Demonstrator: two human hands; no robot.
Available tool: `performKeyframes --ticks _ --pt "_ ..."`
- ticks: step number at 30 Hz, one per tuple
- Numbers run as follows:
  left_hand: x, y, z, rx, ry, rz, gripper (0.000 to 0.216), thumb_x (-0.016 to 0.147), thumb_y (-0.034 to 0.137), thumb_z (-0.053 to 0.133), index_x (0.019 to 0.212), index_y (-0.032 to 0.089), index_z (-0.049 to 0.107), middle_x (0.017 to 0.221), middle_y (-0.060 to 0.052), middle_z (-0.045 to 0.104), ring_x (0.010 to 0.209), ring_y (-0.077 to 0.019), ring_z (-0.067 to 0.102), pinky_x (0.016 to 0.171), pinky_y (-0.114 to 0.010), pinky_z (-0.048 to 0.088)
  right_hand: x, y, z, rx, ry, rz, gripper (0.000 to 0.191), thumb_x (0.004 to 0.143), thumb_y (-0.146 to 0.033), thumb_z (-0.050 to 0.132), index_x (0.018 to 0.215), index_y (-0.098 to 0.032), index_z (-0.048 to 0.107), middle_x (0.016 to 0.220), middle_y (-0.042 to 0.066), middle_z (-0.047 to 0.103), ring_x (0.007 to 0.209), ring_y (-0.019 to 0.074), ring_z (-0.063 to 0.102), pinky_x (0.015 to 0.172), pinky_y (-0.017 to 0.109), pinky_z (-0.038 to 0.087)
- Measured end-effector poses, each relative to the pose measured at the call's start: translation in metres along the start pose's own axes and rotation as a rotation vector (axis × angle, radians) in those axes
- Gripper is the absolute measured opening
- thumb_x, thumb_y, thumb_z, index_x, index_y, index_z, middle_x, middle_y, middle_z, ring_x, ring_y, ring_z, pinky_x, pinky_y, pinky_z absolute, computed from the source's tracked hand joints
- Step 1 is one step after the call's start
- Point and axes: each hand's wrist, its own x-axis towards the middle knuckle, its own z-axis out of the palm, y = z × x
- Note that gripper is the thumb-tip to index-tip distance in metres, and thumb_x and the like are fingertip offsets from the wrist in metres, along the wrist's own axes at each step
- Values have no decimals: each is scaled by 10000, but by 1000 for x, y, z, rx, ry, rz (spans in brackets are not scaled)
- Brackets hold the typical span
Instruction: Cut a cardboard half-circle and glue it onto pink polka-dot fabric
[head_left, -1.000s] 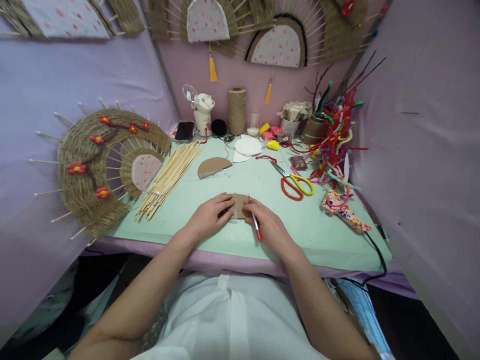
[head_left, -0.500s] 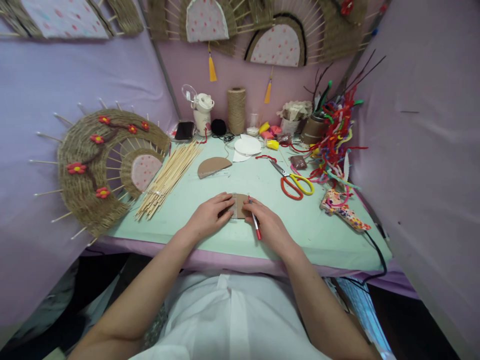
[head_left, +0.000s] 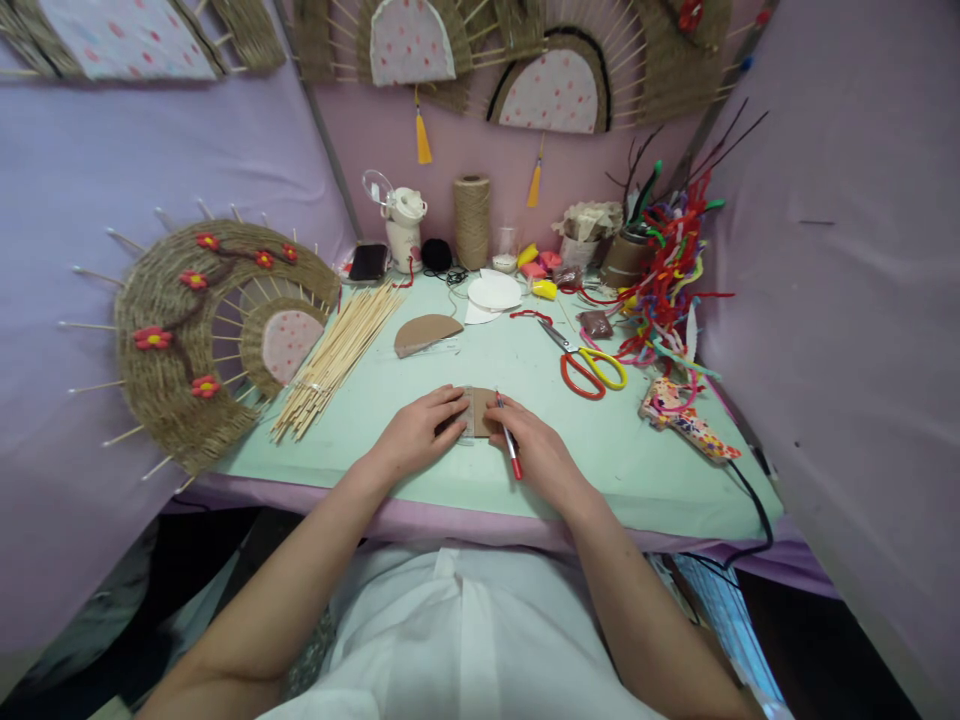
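A small piece of brown cardboard lies on the table between my two hands. Along its left part is a clear ruler, partly covered by my fingers. My left hand rests flat on the ruler and the cardboard's left side, fingers stretched out. In my right hand is a pen with a red end, its tip pointing away from me near the cardboard's far right corner. My right fingertips touch the cardboard's right edge. Farther back lies a brown cardboard half-disc.
Left are a bundle of thin sticks and a twine-woven fan. Scissors and a patterned glue gun with a black cord lie right. A twine spool, white paper pieces and colourful pipe cleaners stand or lie behind.
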Motion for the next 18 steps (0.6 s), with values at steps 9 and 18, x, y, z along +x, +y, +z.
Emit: performKeyframes --ticks 9,18 --pt "0 0 0 -11 -6 10 400 935 339 476 1271 175 618 1334 -92 606 1303 -247 503 1077 -421 445 -1 1 0 9 5 -4 314 897 -152 501 1160 -244 646 1291 70 635 1344 244 461 1075 424 430" --pt "0 0 -2 -8 -22 6 411 942 354 471 1279 167 613 1348 -93 596 1307 -242 500 1080 -417 441 0 2 1 47 20 0 319 881 -142 515 1147 -251 653 1282 58 642 1339 246 468 1073 432 428"
